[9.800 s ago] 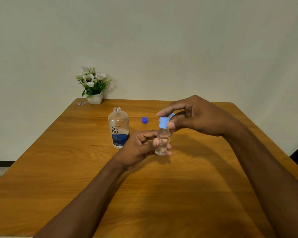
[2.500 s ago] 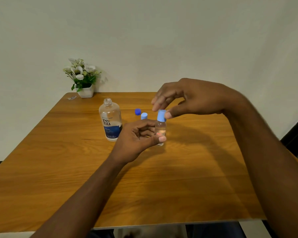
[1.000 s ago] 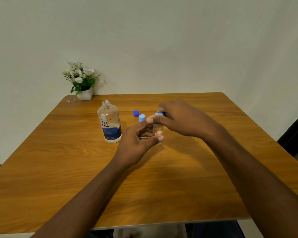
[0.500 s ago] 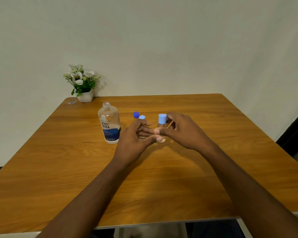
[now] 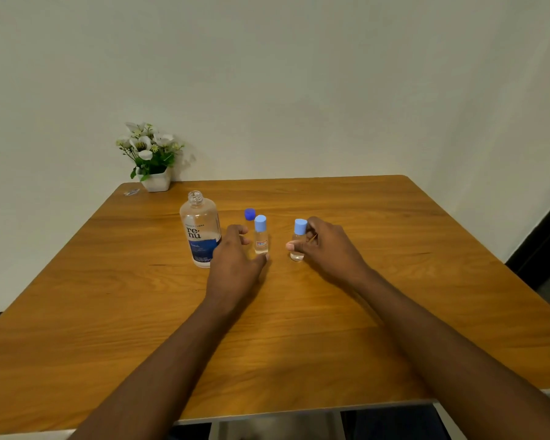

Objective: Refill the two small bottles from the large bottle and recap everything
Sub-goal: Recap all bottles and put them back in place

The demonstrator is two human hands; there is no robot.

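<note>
Fingers (image 5: pixel 315 225) on your right hand (image 5: pixel 327 249) are curled round one capped small bottle (image 5: pixel 297 254) on the tabletop (image 5: pixel 299 328). Your left hand (image 5: pixel 235 265) sits loose and open just beside the other small bottle (image 5: pixel 261 239), and the large bottle (image 5: pixel 200 230) is uncapped.

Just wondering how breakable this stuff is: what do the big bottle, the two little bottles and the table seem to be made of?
Large bottle: clear and glossy, probably plastic; the table shows through it above the blue printed label.
Left small bottle and right small bottle: clear, either glass or plastic; the look leaves it open.
Table: wood or wood-look laminate, with visible grain and a soft sheen.
</note>
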